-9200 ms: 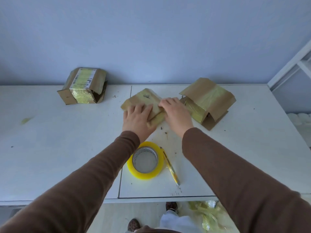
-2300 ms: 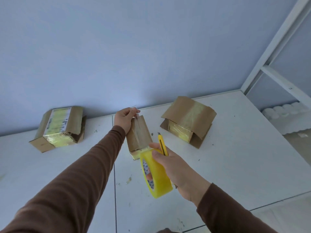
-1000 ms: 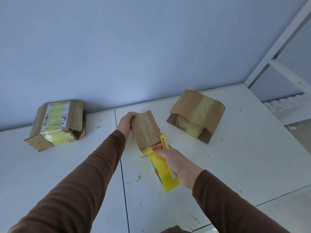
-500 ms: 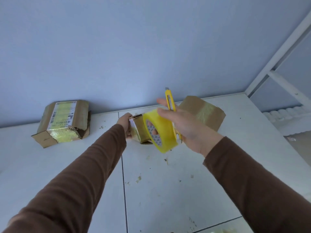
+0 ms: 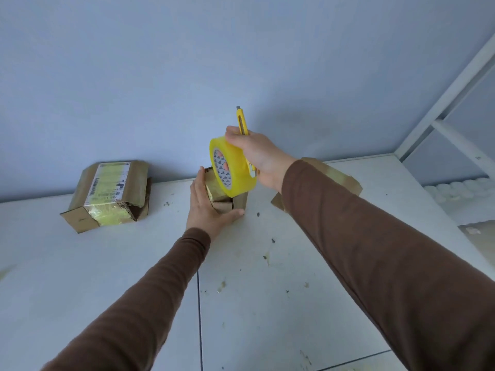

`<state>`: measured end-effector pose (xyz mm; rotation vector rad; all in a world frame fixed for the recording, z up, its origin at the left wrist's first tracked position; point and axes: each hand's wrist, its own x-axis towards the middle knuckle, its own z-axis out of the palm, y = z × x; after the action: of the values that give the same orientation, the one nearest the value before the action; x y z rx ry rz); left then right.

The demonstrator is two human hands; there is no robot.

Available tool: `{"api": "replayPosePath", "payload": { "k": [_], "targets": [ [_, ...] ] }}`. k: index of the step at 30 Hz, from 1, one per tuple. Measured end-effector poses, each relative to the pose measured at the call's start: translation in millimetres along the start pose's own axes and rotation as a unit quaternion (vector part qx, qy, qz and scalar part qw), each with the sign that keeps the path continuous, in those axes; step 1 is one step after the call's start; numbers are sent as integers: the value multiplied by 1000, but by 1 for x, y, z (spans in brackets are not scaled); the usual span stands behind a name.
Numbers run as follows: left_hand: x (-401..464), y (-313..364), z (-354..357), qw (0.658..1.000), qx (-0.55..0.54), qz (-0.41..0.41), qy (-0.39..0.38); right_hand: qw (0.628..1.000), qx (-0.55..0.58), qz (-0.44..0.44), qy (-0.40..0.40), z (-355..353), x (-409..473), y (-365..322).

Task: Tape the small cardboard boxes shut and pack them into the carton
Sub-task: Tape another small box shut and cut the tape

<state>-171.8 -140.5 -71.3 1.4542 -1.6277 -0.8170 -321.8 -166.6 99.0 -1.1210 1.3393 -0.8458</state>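
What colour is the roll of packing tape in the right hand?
Translucent yellow roll of packing tape, seen in the head view, held by the right hand.

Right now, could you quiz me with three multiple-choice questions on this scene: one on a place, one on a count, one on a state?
1. Where is the labelled box?
A. left, by the wall
B. under the tape roll
C. on the floor

2. How many cardboard boxes show?
A. one
B. three
C. five

3. The tape roll is
A. flat on the table
B. hanging on the wall
C. held up in the right hand

A: it sits far left on the table.
B: labelled, middle, right.
C: the fingers grip it with a yellow knife.
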Motion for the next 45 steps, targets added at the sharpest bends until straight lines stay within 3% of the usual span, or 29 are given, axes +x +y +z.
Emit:
{"api": "replayPosePath", "payload": {
  "k": [2,5,9,15,21,28,29,32,35,37,41,45],
  "targets": [
    [5,0,4,998,41,8,38,1000,3,-1,0,1,0,0],
    [17,-4,-3,998,70,3,-4,999,-21,-20,-16,-5,-4,4],
    [25,-13,-9,999,31,10,-34,996,-24,-78,-40,-4,-30,26],
    [36,-15,-4,1000,0,-17,-20,994,10,-89,63,22,-71,66],
    [46,4,-10,991,-52,-96,-73,998,22,41,48,12,-112,108],
    [40,22,-3,923,-181,-322,-104,999,17,28,-7,-9,-99,78],
    [44,22,-5,931,-155,-315,-97,1000,12,21,-9,-9,-96,77],
    [53,19,-13,973,71,-215,-48,999,-28,-33,-3,-2,-85,76],
    [56,14,-17,988,140,-56,-24,995,-65,-71,10,5,-73,74],
    [61,11,-18,986,158,20,-39,995,-68,-73,15,7,-66,72],
    [66,6,-21,972,196,85,-94,998,-31,-45,-3,1,-56,77],
    [77,-1,-44,932,255,147,-212,998,-15,-53,-10,-3,-55,70]
  ]
}}
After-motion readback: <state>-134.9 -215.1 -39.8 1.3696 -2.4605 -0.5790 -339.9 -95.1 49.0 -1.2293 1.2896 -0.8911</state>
